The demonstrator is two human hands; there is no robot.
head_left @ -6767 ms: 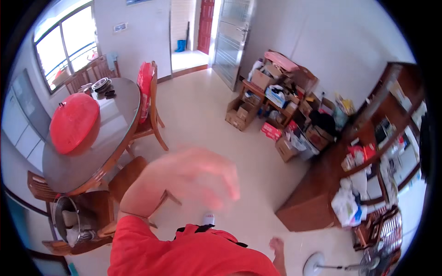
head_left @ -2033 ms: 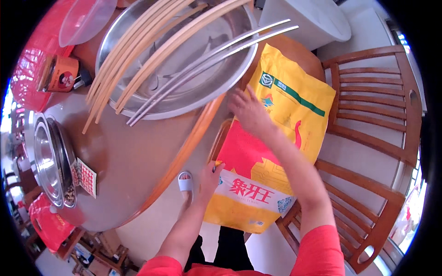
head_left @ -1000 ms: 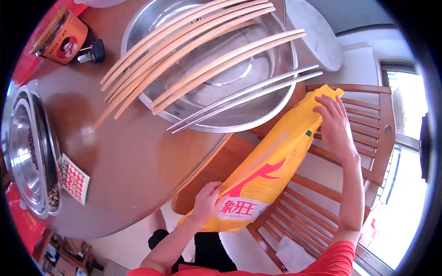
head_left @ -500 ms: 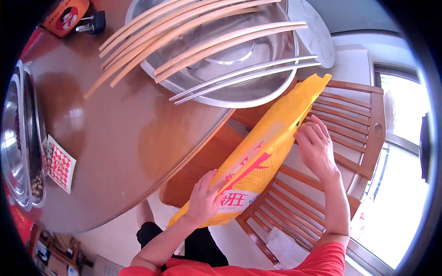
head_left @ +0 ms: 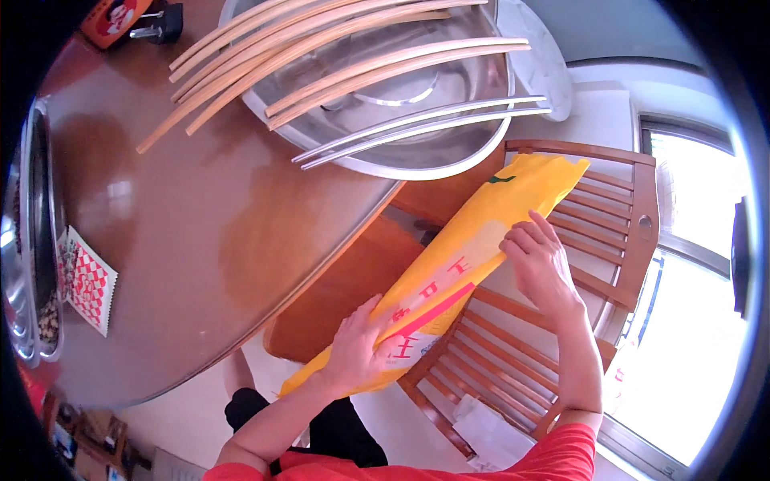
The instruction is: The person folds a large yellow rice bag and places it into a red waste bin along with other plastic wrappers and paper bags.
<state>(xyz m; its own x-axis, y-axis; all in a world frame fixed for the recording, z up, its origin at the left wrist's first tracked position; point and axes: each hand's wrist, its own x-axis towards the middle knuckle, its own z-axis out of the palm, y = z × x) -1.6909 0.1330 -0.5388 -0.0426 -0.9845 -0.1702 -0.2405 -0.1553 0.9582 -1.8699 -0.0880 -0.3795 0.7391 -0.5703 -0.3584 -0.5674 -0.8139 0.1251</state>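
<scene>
A long yellow plastic bag (head_left: pixel 449 264) with pink printing and a white patch slants across my lap, its far end beside the table edge. Near its lower end, my left hand (head_left: pixel 358 345) is wrapped over the bag and grips it. My right hand (head_left: pixel 536 256) pinches the bag's right edge higher up, with fingers bent; the fingertips are partly hidden. A small green mark (head_left: pixel 502 179) shows close to the far end. Whether the bag's far end is sealed cannot be told.
On the brown table (head_left: pixel 265 264) stands a large steel basin (head_left: pixel 385 167). Several wooden chopsticks (head_left: pixel 265 60) and two metal ones (head_left: pixel 425 128) lie across its rim. Metal trays (head_left: pixel 44 240) and a red-and-white packet (head_left: pixel 90 280) are at left. A slatted wooden chair (head_left: pixel 646 216) stands at right.
The bag's far end has turned and spread flatter toward the right, bringing the green mark into clearer view. My right hand has shifted slightly nearer and left; my left hand keeps its grip.
</scene>
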